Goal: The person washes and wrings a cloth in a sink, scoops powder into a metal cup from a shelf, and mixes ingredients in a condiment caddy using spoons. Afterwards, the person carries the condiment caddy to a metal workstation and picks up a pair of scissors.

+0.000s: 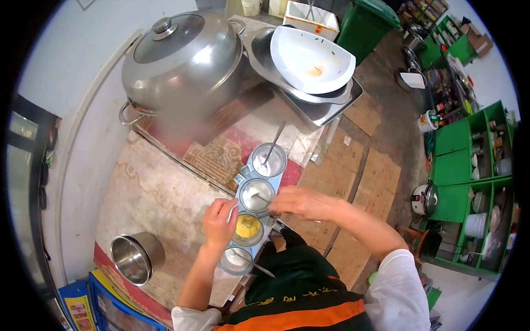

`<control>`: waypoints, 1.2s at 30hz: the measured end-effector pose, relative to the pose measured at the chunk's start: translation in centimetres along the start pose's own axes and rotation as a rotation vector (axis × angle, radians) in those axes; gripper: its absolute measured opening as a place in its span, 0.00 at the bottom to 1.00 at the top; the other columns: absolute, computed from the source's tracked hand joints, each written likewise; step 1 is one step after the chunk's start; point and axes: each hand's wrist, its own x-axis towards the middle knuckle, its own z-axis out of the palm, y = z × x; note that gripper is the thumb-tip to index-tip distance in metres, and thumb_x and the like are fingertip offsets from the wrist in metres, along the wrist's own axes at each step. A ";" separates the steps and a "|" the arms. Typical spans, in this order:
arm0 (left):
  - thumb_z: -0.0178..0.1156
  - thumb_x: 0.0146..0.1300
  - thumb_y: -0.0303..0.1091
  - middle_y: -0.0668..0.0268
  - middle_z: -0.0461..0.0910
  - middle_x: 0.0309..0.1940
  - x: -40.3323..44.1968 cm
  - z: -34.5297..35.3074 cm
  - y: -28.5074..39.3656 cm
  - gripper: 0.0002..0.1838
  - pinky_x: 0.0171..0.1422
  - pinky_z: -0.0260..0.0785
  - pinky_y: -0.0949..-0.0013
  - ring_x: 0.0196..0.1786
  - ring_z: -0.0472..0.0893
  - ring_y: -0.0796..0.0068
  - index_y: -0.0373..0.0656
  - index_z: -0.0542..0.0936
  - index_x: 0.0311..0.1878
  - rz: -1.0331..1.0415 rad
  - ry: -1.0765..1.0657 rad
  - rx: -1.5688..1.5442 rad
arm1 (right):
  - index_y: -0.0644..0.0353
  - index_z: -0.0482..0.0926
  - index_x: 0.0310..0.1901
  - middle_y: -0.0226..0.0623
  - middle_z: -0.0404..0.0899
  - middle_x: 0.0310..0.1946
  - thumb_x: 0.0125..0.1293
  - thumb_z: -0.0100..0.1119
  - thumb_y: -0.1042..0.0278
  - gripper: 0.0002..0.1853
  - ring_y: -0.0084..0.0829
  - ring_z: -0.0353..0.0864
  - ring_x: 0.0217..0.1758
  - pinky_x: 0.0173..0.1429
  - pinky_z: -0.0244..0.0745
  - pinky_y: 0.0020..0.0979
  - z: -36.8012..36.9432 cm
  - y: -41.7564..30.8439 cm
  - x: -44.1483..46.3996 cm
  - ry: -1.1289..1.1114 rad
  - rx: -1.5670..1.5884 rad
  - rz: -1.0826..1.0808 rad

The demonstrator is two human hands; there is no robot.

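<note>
While the right hand (302,203) lies at 3 o'clock of the second cup (254,190), its thumb and fingers pinch a spoon (261,198) whose far end sits in that cup's white contents (all bearings are taken from this cup).

Left hand (220,219), one: at 8 o'clock, fingers curled near the yellow-filled cup (248,227); a pale strip (232,214) shows at the fingertips, though whether it is gripped cannot be told.

Rack (239,179), one, light blue: near the edge of the tabletop (165,193), running from 1 o'clock to 7 o'clock, bearing four clear cups in line.

Top cup (258,161): at 1 o'clock, white inside, with a long-handled spoon (274,143) leaning in it.

Yellow-filled cup: between 6 and 7 o'clock.

Bottom cup (234,260): farther out toward 7 o'clock, with a spoon whose handle (264,270) points to 4 o'clock.

Lidded pot (165,71), steel, large: at 11 o'clock.

White dish (309,60), smeared: at 1 o'clock, tilted upon a steel basin (261,58); green bin (364,33) beyond.

Steel pots (132,259), two, close together: at 8 o'clock.

Cardboard (328,171), flattened, on the floor: at 2 o'clock.

Rice cooker (420,199): at 3 o'clock, near green cabinets (450,168).

Apron (298,284), dark, orange-banded: at 5 o'clock.
</note>
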 end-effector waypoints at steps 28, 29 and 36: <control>0.61 0.41 0.24 0.68 0.70 0.25 0.9 0.7 0.3 0.10 0.28 0.64 0.72 0.25 0.72 0.71 0.45 0.77 0.30 -0.023 -0.004 -0.013 | 0.64 0.75 0.37 0.30 0.77 0.28 0.62 0.44 0.66 0.12 0.16 0.69 0.26 0.29 0.64 0.18 4.7 0.8 -2.5 0.655 0.567 0.784; 0.61 0.39 0.24 0.69 0.70 0.25 1.0 0.8 0.5 0.10 0.31 0.64 0.70 0.29 0.72 0.69 0.46 0.77 0.30 -0.012 -0.010 -0.020 | 0.64 0.75 0.37 0.30 0.77 0.28 0.62 0.44 0.66 0.12 0.16 0.69 0.26 0.30 0.64 0.18 4.7 0.9 -2.6 0.667 0.599 0.783; 0.62 0.38 0.24 0.69 0.70 0.25 1.3 1.4 0.6 0.11 0.30 0.63 0.70 0.29 0.72 0.70 0.47 0.76 0.29 0.002 -0.001 -0.012 | 0.65 0.74 0.38 0.30 0.77 0.29 0.63 0.43 0.66 0.12 0.16 0.70 0.28 0.32 0.65 0.19 3.7 0.4 -3.1 0.654 0.621 0.837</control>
